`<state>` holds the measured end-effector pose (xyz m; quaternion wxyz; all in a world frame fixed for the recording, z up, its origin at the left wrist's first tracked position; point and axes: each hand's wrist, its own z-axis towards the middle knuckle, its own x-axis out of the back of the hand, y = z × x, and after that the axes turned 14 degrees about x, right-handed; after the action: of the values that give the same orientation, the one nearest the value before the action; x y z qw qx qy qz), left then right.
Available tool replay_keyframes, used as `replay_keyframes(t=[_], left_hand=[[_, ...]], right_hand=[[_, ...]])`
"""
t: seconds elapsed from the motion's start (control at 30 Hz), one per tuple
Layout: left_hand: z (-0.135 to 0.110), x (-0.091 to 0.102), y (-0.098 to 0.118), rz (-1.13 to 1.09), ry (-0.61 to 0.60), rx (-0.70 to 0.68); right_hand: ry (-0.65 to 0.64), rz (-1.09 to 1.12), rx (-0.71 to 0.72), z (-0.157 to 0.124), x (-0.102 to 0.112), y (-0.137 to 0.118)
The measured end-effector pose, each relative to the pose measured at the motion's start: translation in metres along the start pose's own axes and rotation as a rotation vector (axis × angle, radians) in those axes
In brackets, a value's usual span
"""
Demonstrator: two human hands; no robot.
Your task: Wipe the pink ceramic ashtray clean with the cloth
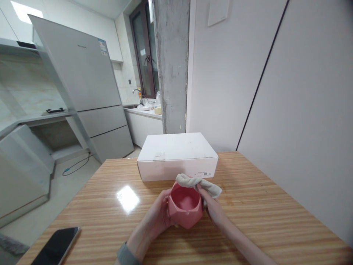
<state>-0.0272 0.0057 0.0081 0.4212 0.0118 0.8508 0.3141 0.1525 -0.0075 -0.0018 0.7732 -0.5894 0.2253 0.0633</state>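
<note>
A pink faceted pot [186, 217], its round opening tipped toward me, is held just above the wooden table in front of the white box. My left hand [160, 215] grips it from the left side, fingers wrapped round its wall. At the pot's right rim, my right hand [211, 204] is closed on a light grey cloth [205, 184]. The cloth is bunched and lies over the pot's far rim, with one end sticking out to the right. Some fingers of both hands are hidden behind the pot and the cloth.
The wood-grain table [248, 206] carries a white cardboard box [176, 162] behind the pot and a black phone [56, 246] at the front left. Beyond stand a grey fridge [74, 70], a concrete pillar [173, 66] and a sink counter [146, 123]. A white wall [289, 121] borders the right.
</note>
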Motion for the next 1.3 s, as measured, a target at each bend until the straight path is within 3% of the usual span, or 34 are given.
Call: replay_keyframes(t=[0.3,0.53,0.63,0.77,1.3], left_hand=[[0.000,0.001,-0.002,-0.065,0.023,-0.010],[0.001,-0.009,-0.006,-0.166,-0.018,-0.159],[0.002,-0.004,-0.008,-0.133,-0.069,-0.122],[0.004,0.002,-0.010,-0.080,-0.036,-0.097],[0.004,-0.003,-0.007,-0.115,-0.031,-0.033]], right_hand=[[-0.033,0.007,0.027,0.000,0.000,0.000],[0.024,-0.011,0.028,-0.002,0.004,0.009],[0.009,0.022,0.032,-0.002,0.005,0.011],[0.025,0.005,0.048,-0.001,0.007,0.012],[0.012,0.038,-0.054,-0.004,0.012,0.014]])
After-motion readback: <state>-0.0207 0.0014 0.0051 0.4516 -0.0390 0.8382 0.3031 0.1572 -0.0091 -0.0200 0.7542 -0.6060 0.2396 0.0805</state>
